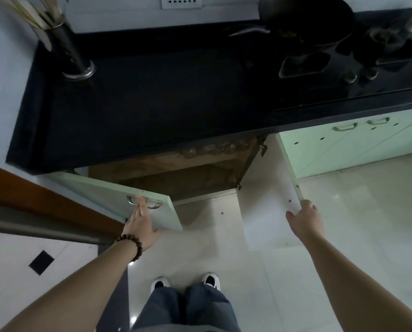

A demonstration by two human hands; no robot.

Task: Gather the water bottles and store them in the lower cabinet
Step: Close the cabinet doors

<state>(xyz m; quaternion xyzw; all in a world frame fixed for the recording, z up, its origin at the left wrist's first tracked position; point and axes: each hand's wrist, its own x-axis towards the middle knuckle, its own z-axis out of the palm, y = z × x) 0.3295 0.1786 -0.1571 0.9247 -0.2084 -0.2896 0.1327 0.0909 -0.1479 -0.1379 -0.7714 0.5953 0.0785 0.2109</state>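
Closing the lower cabinet (176, 173) looks like the step in hand: the water bottles (209, 149) appear as a faint row of clear shapes on the upper shelf inside, under the dark countertop (152, 97), so the storing itself seems done. The left hand (141, 226) lies flat on the outer face of the left door (118, 195), fingers straight and close together, their tips at the metal handle (144, 202) rather than hooked through it. The right hand (305, 218) is curled over the free edge of the right door (269, 188) — thumb spread to the inner side, fingers wrapped out of sight. To do it well, push the left door with the palm, and swing the right one most of the way before sliding the fingers off its edge, since they could be pinched where the doors meet. Bring them in gently — the bottles stand near the shelf's front and could topple if jolted.
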